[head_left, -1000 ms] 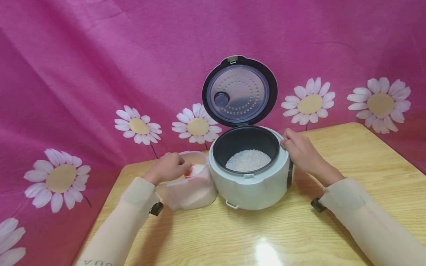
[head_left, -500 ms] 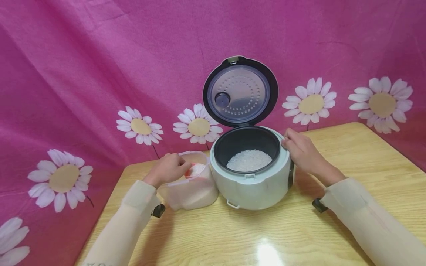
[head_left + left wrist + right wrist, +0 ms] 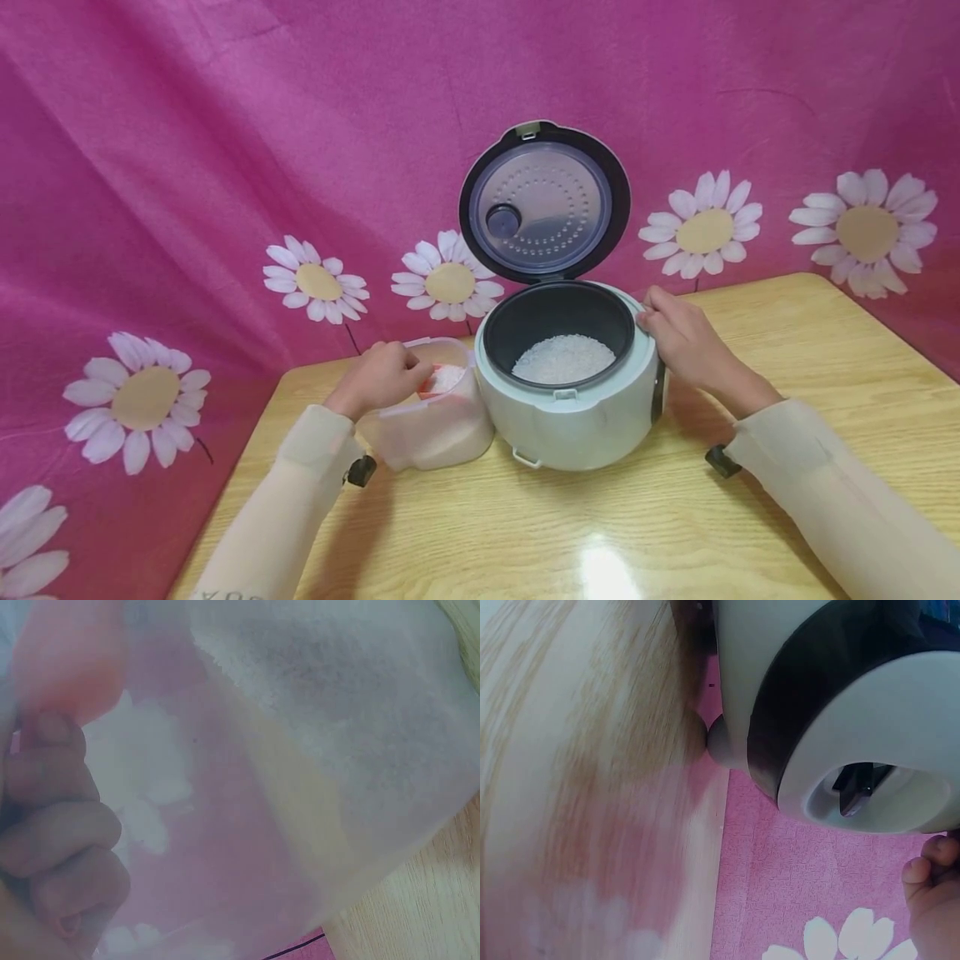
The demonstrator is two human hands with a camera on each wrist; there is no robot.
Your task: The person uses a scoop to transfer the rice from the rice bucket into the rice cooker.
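My left hand (image 3: 382, 377) grips a red scoop (image 3: 427, 385) heaped with white rice, held inside the translucent plastic container (image 3: 435, 433). In the left wrist view, curled fingers (image 3: 67, 832) and the red scoop (image 3: 71, 667) show through the container's wall, with more rice (image 3: 337, 705) inside. Right beside the container stands a pale rice cooker (image 3: 570, 433), its lid (image 3: 543, 204) raised and rice (image 3: 564, 360) in its black inner pot (image 3: 517, 325). My right hand (image 3: 682, 337) holds the cooker's right rim; the right wrist view catches just part of that hand (image 3: 934, 900) near the cooker's side (image 3: 870, 735).
Everything stands on a light wooden table (image 3: 480, 533). Close behind the raised lid hangs a magenta cloth (image 3: 360, 125) printed with large white daisies. A small latch loop (image 3: 527, 458) juts from the cooker's front base.
The head view shifts very slightly. Both hands stay in the same places, the left on the scoop in the container and the right at the cooker's rim.
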